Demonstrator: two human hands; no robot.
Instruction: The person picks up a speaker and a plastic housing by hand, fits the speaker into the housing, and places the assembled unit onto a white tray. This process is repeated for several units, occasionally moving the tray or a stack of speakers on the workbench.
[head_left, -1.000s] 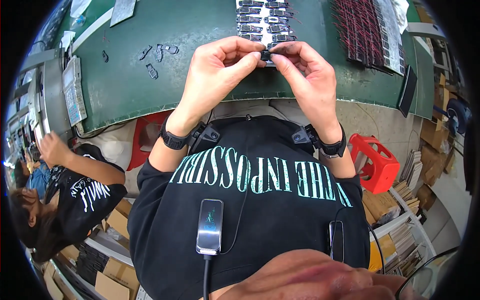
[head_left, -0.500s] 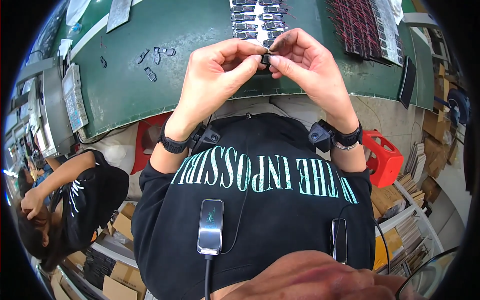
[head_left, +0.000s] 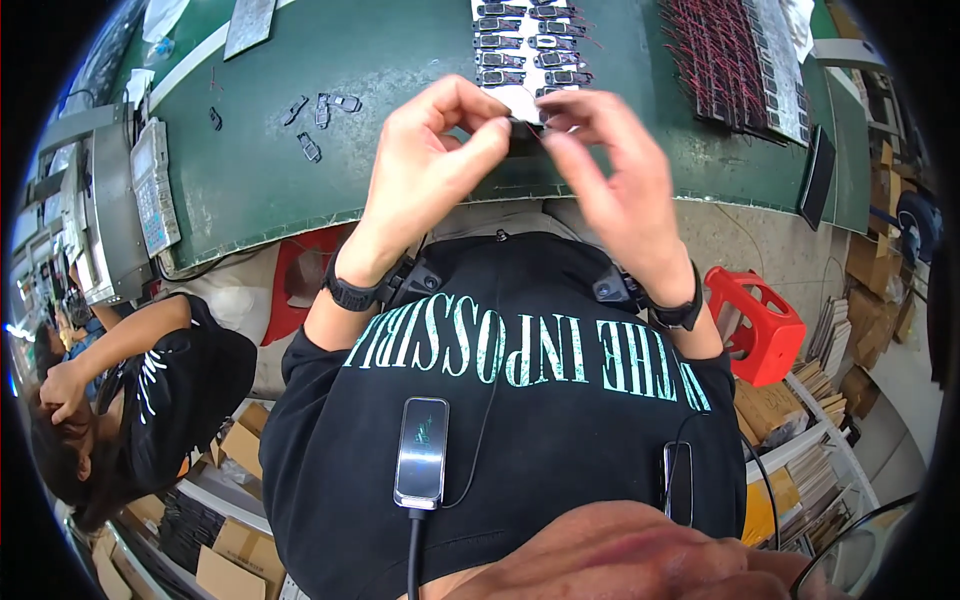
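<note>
My left hand (head_left: 440,160) is closed at the near edge of the row of parts, its thumb and index finger pinching a small black part (head_left: 522,128). Most of that part is hidden by the fingertips. Just to the right, my right hand (head_left: 620,165) is somewhat blurred, its thumb and fingers spread apart close to the part. A thin dark line, perhaps a wire, shows between the two hands. Beyond them lies a white strip (head_left: 527,45) bearing two columns of small black modules (head_left: 498,60) with thin reddish wires.
Several loose black modules (head_left: 322,110) lie on the green table (head_left: 400,60) at left. A dense batch of red-wired parts (head_left: 705,70) sits at far right. A dark flat panel (head_left: 816,178) is at the right edge. A red stool (head_left: 755,325) stands right; another person (head_left: 170,400) is at left.
My right hand has opened its pinch and drawn slightly down, with its fingers apart. My left hand still grips the black part. The view has shifted slightly.
</note>
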